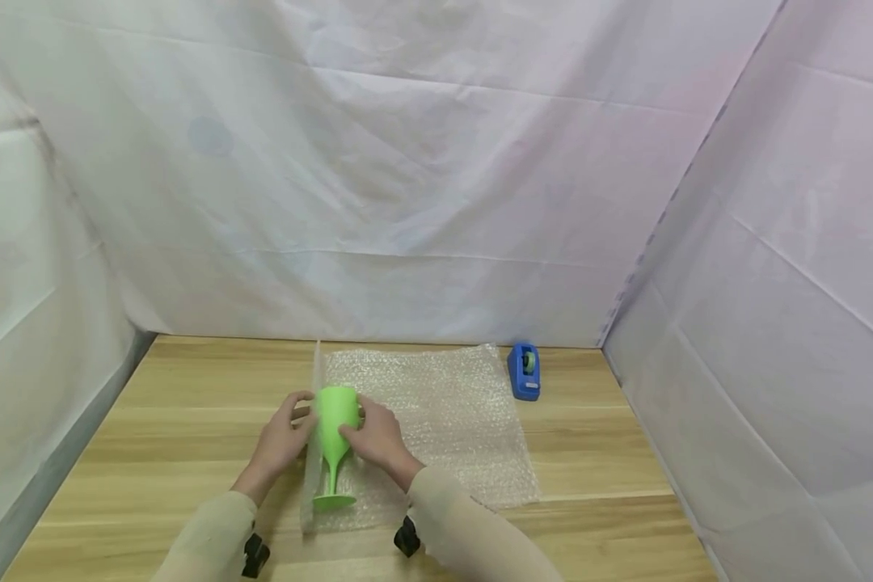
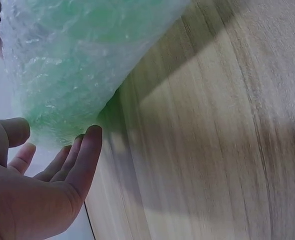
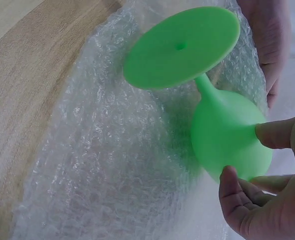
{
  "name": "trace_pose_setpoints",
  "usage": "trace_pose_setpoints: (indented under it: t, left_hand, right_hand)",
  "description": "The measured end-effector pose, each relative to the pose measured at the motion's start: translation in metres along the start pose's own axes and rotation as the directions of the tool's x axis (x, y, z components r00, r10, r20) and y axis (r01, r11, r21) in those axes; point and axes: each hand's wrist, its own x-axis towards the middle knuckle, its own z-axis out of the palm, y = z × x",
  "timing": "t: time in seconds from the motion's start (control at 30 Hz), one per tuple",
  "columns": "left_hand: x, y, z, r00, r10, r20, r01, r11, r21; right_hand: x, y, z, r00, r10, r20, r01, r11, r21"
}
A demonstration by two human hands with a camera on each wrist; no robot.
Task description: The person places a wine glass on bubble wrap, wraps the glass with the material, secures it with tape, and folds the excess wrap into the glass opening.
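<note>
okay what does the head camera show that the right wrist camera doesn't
Only the head view shows the blue tape dispenser, both sleeves and the whole table. Only the right wrist view shows the underside of the goblet's foot close up. Both show the green goblet on the bubble wrap, with the right hand on its bowl.

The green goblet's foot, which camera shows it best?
The right wrist view: the goblet fills the frame, its round foot facing the lens. The head view shows the foot small and edge-on. The left wrist view shows only green blur behind bubble wrap.
</note>
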Motion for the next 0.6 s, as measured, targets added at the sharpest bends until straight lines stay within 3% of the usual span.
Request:
trace_pose_setpoints:
  t: [0.23, 0.6]
  left_hand:
    - [0.002, 0.004, 0.003, 1.000, 0.003, 0.013, -0.003, 1.000, -0.003]
    - [0.009, 0.010, 0.006, 1.000, -0.003, 0.009, 0.003, 0.999, -0.047]
  right_hand:
    - [-0.003, -0.001, -0.003, 1.000, -0.005, -0.030, 0.003, 0.998, -0.057]
    - [-0.002, 0.002, -0.007, 0.999, 0.029, -0.017, -0.030, 0.999, -0.037]
